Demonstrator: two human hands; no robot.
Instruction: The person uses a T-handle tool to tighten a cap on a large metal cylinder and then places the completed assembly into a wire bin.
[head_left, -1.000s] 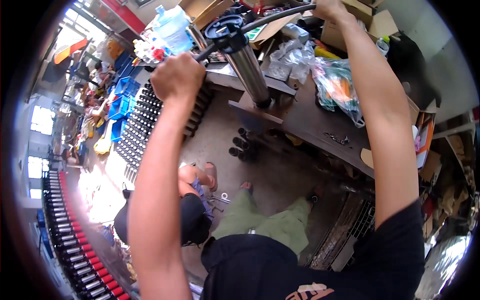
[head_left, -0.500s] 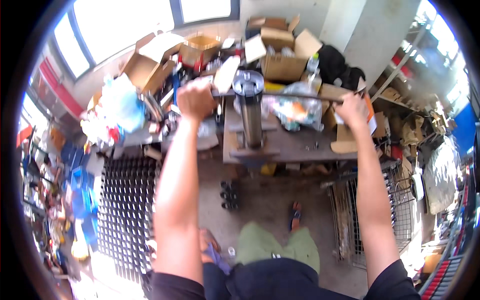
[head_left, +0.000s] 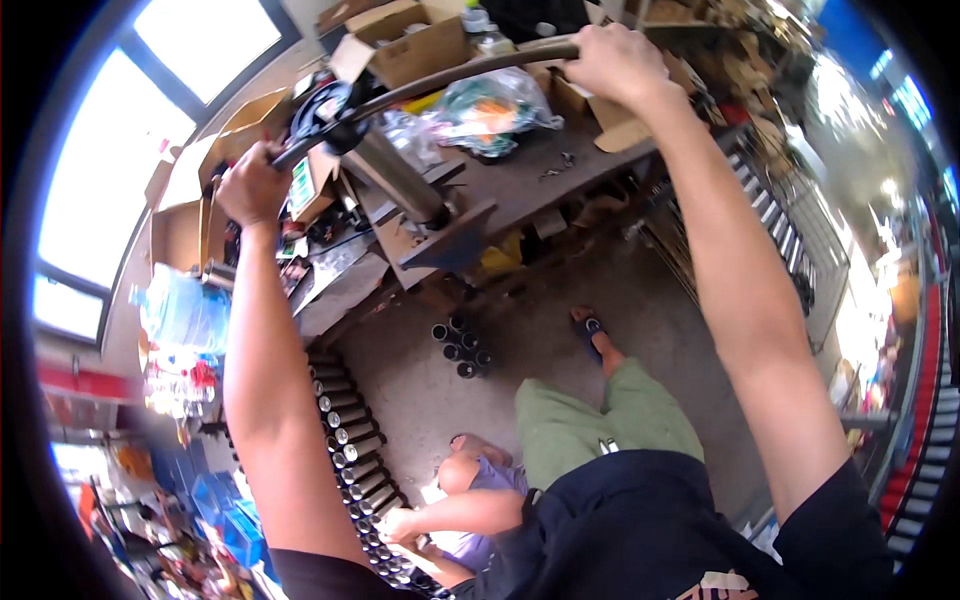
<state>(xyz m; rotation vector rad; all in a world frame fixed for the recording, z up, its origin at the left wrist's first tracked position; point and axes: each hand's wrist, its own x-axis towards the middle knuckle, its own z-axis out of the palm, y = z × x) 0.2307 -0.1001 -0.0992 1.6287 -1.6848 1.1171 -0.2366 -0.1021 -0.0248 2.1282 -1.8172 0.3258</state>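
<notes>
Both my hands grip a long dark metal bar [head_left: 460, 70]. My left hand [head_left: 252, 185] is closed around its left end, and my right hand [head_left: 620, 65] is wrapped round the right end. Between them, nearer the left hand, the bar crosses the top of a steel cylinder [head_left: 395, 175]. A dark round ring-like fitting [head_left: 335, 115] sits at that top; how the bar joins it cannot be made out. The cylinder's lower end meets a metal bracket [head_left: 455, 240] at the workbench's front edge.
The workbench [head_left: 560, 185] carries a plastic bag [head_left: 490, 110], cardboard boxes [head_left: 415, 45] and small parts. Several dark tubes [head_left: 460, 345] stand on the floor. At lower left, another person's hand [head_left: 400, 525] is at a stack of metal cylinders [head_left: 355, 450].
The whole view has tilted and turned, so bench and bar now slant up to the right. Both hands keep their grip on the bar. The other person's arm has come into view.
</notes>
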